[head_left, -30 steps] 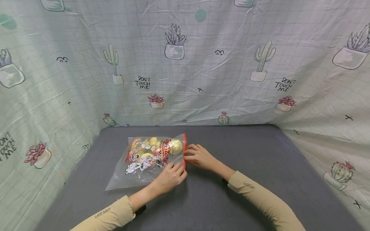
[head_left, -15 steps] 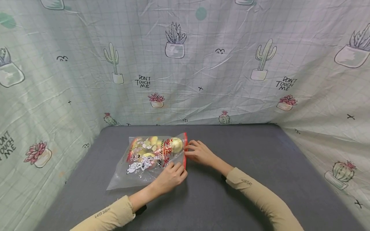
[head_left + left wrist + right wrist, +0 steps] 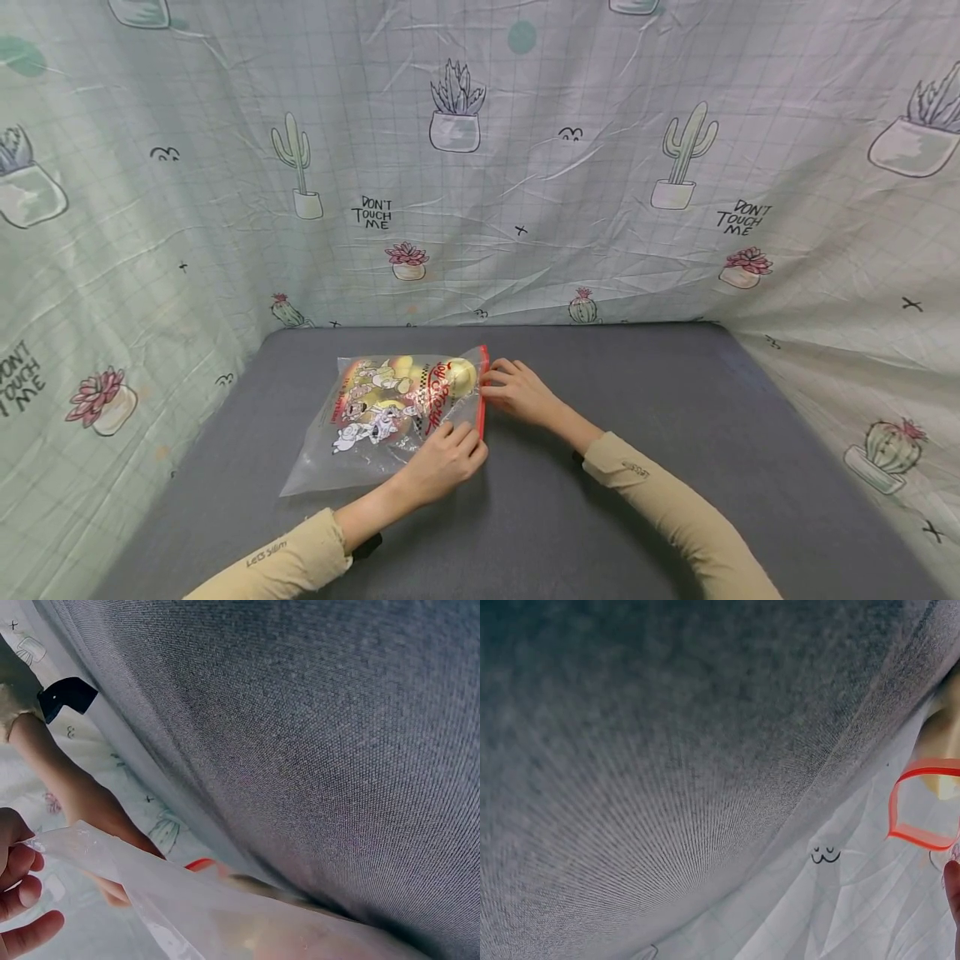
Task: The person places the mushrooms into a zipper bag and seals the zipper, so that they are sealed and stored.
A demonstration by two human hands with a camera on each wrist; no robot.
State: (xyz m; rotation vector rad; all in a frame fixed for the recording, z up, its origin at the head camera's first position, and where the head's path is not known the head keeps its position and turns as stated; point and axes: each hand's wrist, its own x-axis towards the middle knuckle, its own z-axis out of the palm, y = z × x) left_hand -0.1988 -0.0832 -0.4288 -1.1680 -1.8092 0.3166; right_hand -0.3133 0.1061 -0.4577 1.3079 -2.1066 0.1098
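Note:
A clear zip bag (image 3: 318, 454) with a cartoon print and a red zip edge lies on the grey surface in the head view. Several yellow, round fruit-like things (image 3: 461, 377) show through it; their kind is unclear. My left hand (image 3: 442, 458) pinches the bag's near corner beside the red edge; in the left wrist view its thumb and fingers (image 3: 21, 892) hold the plastic. At the red edge, farther back, my right hand (image 3: 521, 392) grips the bag. The right wrist view shows the red zip edge (image 3: 919, 838) parted into a loop, with one fingertip (image 3: 952, 885) beside it.
A grey cloth-covered table (image 3: 637, 500) spreads around the bag. Behind and at both sides hangs a pale curtain (image 3: 510, 183) with plant prints. A dark strap piece (image 3: 69, 697) sits at my right wrist.
The bag has shifted very slightly right. My right forearm has swung a little left and up while its fingers stay at the red edge; my left hand is nearly still.

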